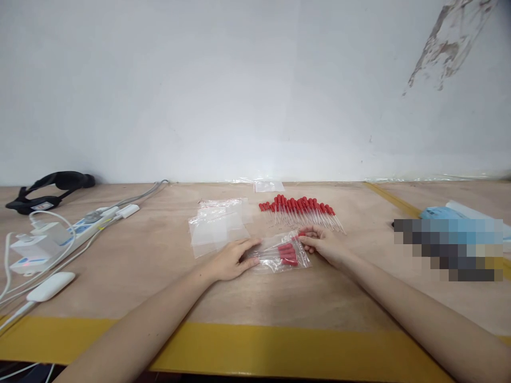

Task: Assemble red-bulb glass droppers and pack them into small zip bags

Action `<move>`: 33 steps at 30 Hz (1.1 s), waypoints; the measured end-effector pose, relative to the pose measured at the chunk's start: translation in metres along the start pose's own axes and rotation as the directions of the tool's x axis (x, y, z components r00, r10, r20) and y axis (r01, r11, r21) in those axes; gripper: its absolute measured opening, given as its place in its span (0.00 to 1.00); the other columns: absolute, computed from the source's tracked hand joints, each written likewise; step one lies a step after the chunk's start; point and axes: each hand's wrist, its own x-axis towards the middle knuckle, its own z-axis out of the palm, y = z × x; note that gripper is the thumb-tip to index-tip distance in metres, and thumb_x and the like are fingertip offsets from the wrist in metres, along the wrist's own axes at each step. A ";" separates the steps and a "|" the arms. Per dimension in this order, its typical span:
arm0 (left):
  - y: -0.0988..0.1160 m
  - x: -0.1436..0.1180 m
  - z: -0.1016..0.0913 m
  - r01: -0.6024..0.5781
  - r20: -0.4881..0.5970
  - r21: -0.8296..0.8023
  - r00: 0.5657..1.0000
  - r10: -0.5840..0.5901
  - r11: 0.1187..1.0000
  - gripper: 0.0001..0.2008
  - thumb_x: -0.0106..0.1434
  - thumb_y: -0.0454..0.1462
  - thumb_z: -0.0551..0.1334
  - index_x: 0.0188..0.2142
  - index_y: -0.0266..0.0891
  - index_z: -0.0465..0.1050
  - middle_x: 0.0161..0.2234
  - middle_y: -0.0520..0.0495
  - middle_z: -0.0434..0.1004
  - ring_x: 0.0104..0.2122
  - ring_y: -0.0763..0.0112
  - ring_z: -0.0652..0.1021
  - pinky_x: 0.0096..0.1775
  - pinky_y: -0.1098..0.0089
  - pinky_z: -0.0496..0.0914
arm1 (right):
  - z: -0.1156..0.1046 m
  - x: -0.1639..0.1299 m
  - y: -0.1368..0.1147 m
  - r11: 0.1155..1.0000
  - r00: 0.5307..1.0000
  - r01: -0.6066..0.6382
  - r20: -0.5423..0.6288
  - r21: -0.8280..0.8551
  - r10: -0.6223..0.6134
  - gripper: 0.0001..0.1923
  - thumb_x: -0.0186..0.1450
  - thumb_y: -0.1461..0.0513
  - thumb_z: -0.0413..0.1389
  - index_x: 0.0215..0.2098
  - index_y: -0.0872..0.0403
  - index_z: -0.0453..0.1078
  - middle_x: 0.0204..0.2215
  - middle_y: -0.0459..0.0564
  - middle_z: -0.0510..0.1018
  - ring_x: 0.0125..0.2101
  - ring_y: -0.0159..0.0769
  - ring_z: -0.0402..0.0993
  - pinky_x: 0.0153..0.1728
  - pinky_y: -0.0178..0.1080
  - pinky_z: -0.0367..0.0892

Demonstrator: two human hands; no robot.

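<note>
A clear plastic bag [268, 262] lies flat on the table, with several red-bulbed droppers [288, 254] inside, bulbs toward the right. My left hand [233, 259] rests at the bag's left end, thumb and fingers holding that edge down. At the right end, my right hand [319, 242] pinches the red bulb of one dropper [300, 234] by the bag's upper right corner; its thin stem points left, along or inside the bag. Just beyond, a row of loose red-bulbed droppers [303, 206] lies with clear stems toward me.
Empty clear bags [215, 226] overlap left of the row, and another small bag [269, 186] lies by the wall. A power strip [82, 229] with white cables, a white adapter [51, 286] and a black headset strap [51, 189] occupy the left. Blue packaging [443, 213] sits at right.
</note>
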 end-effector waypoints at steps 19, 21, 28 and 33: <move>-0.001 0.001 0.002 -0.014 -0.006 0.018 1.000 0.014 1.000 0.23 0.62 0.44 0.53 0.56 0.43 0.56 0.51 0.44 0.65 0.47 0.64 0.69 0.47 0.64 0.64 | 0.017 0.005 0.004 0.958 0.987 0.139 -0.043 -0.250 -0.154 0.13 0.49 0.54 0.59 0.23 0.56 0.68 0.22 0.48 0.76 0.24 0.35 0.71 0.25 0.36 0.67; 0.000 0.001 0.001 -0.011 -0.006 0.018 1.000 0.011 1.000 0.23 0.62 0.44 0.53 0.56 0.44 0.56 0.51 0.45 0.66 0.45 0.64 0.70 0.46 0.64 0.65 | 0.018 0.004 0.003 0.956 0.986 0.164 0.041 -0.245 -0.159 0.13 0.51 0.53 0.57 0.25 0.55 0.70 0.25 0.49 0.77 0.27 0.36 0.73 0.28 0.37 0.68; 0.001 0.001 0.000 -0.005 -0.001 0.013 1.000 0.005 1.000 0.23 0.62 0.43 0.53 0.56 0.44 0.55 0.50 0.45 0.66 0.45 0.64 0.70 0.47 0.64 0.64 | 0.010 0.007 -0.005 0.974 0.998 -0.037 -0.057 -0.225 0.025 0.15 0.56 0.51 0.52 0.31 0.55 0.67 0.22 0.43 0.73 0.11 0.22 0.56 0.12 0.29 0.53; 0.001 0.001 0.000 -0.011 -0.004 0.007 1.000 0.011 1.000 0.23 0.62 0.44 0.53 0.56 0.44 0.55 0.50 0.45 0.66 0.45 0.65 0.70 0.47 0.64 0.65 | 0.014 0.002 -0.007 0.971 0.990 -0.003 0.137 -0.239 0.036 0.14 0.51 0.54 0.59 0.25 0.57 0.66 0.19 0.44 0.72 0.19 0.25 0.65 0.19 0.29 0.58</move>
